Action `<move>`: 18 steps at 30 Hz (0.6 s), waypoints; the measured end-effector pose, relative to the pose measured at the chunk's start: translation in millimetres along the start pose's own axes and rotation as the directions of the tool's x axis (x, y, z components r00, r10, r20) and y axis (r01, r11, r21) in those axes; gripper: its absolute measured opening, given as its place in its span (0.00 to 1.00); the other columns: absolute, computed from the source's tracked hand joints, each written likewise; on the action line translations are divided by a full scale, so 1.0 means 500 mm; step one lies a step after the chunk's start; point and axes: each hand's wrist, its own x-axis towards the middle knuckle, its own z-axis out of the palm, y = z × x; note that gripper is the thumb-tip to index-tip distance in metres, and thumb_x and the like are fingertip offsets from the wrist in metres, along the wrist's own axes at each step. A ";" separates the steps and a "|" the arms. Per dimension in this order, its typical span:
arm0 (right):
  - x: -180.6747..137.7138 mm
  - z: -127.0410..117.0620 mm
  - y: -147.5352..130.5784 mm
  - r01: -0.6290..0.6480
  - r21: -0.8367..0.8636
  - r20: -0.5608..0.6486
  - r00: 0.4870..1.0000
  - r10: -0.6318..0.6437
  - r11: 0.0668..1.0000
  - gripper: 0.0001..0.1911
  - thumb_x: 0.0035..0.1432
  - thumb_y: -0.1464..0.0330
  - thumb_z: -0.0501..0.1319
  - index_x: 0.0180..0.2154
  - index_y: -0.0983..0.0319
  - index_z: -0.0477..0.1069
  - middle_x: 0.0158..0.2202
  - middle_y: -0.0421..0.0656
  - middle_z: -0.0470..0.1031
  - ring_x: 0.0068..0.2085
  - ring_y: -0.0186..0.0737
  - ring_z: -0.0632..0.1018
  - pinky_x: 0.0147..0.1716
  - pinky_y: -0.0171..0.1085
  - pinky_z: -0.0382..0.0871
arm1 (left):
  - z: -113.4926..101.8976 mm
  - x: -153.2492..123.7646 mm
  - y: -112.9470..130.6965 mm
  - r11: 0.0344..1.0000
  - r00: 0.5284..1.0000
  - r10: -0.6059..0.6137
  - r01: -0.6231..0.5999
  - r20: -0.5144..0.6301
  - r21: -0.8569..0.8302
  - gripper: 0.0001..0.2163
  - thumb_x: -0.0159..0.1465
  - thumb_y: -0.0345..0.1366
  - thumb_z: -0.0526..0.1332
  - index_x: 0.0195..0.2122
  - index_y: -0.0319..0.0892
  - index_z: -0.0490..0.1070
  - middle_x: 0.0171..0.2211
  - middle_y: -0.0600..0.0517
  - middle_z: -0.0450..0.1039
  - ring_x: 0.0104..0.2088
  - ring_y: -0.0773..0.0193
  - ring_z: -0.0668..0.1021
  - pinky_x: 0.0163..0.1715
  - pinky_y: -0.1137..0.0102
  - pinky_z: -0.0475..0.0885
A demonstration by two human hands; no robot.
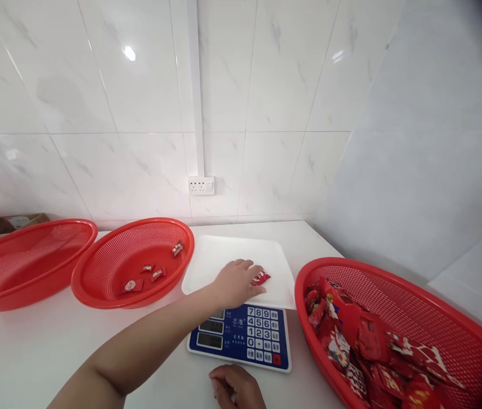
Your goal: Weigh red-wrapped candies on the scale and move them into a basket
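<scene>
My left hand reaches in from the lower left over the white weighing tray of a digital scale. Its thumb and fingers are closed about a small red-wrapped candy, whose right end sticks out. Below the tray is the scale's blue keypad panel, its displays partly covered by my left wrist. My right hand rests at the scale's front edge with its fingers curled in and nothing visible in them; its lower part is cut off by the frame.
On the right stands a red basket heaped with red packets. A round red basket to the left holds several small wrapped candies. Another red basket and a cardboard box lie farther left. A socket is on the tiled wall.
</scene>
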 end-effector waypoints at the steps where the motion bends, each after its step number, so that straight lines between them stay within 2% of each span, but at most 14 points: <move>1: 0.000 -0.002 -0.003 -0.001 0.005 -0.002 1.000 0.001 1.000 0.17 0.58 0.58 0.54 0.34 0.61 0.77 0.25 0.45 0.77 0.26 0.38 0.76 0.26 0.31 0.70 | 0.010 0.012 0.011 1.000 0.999 0.029 -0.029 0.029 -0.008 0.18 0.62 0.47 0.55 0.51 0.47 0.67 0.48 0.48 0.71 0.46 0.56 0.74 0.46 0.63 0.68; 5: -0.003 -0.008 -0.012 -0.015 0.007 -0.014 1.000 0.015 1.000 0.17 0.58 0.59 0.54 0.34 0.61 0.77 0.25 0.45 0.76 0.27 0.38 0.76 0.27 0.32 0.70 | 0.030 0.037 0.019 0.999 0.997 0.048 -0.047 0.056 -0.014 0.12 0.64 0.38 0.52 0.46 0.46 0.71 0.44 0.48 0.72 0.42 0.56 0.75 0.40 0.63 0.71; 9: -0.005 -0.009 -0.014 -0.027 -0.001 -0.015 1.000 0.027 1.000 0.17 0.58 0.59 0.54 0.34 0.62 0.77 0.26 0.46 0.76 0.27 0.38 0.76 0.26 0.32 0.70 | 0.011 0.017 -0.016 1.000 0.999 -0.023 0.023 -0.035 -0.002 0.13 0.63 0.31 0.52 0.45 0.48 0.72 0.48 0.51 0.72 0.47 0.59 0.72 0.46 0.67 0.69; 12: -0.006 -0.007 -0.010 -0.009 -0.007 -0.014 1.000 0.009 1.000 0.19 0.59 0.56 0.53 0.34 0.61 0.77 0.26 0.46 0.76 0.26 0.38 0.76 0.26 0.32 0.69 | -0.029 -0.029 -0.069 0.986 0.977 -0.157 0.164 -0.147 0.037 0.16 0.63 0.27 0.50 0.46 0.47 0.72 0.51 0.50 0.70 0.51 0.58 0.69 0.51 0.64 0.65; 14: -0.006 -0.005 -0.007 0.011 -0.009 -0.020 1.000 -0.011 1.000 0.21 0.60 0.54 0.52 0.34 0.61 0.76 0.25 0.46 0.77 0.27 0.38 0.76 0.26 0.32 0.69 | -0.055 -0.074 -0.110 0.954 0.938 -0.275 0.294 -0.212 0.064 0.16 0.64 0.28 0.48 0.48 0.46 0.70 0.53 0.47 0.68 0.53 0.56 0.68 0.53 0.59 0.63; 16: -0.006 -0.004 -0.004 0.022 -0.011 -0.019 1.000 -0.022 1.000 0.22 0.60 0.53 0.51 0.33 0.60 0.76 0.25 0.46 0.77 0.27 0.39 0.76 0.26 0.33 0.69 | -0.071 -0.129 -0.144 0.907 0.894 -0.381 0.411 -0.236 0.089 0.16 0.66 0.33 0.49 0.52 0.44 0.67 0.57 0.43 0.63 0.57 0.50 0.64 0.56 0.53 0.59; 18: -0.005 -0.002 0.000 0.026 -0.015 -0.014 1.000 -0.027 1.000 0.23 0.60 0.51 0.50 0.33 0.60 0.76 0.25 0.46 0.77 0.27 0.40 0.76 0.27 0.33 0.69 | -0.075 -0.191 -0.165 0.873 0.871 -0.449 0.475 -0.200 0.112 0.20 0.64 0.41 0.53 0.56 0.44 0.63 0.60 0.42 0.59 0.61 0.47 0.60 0.56 0.51 0.58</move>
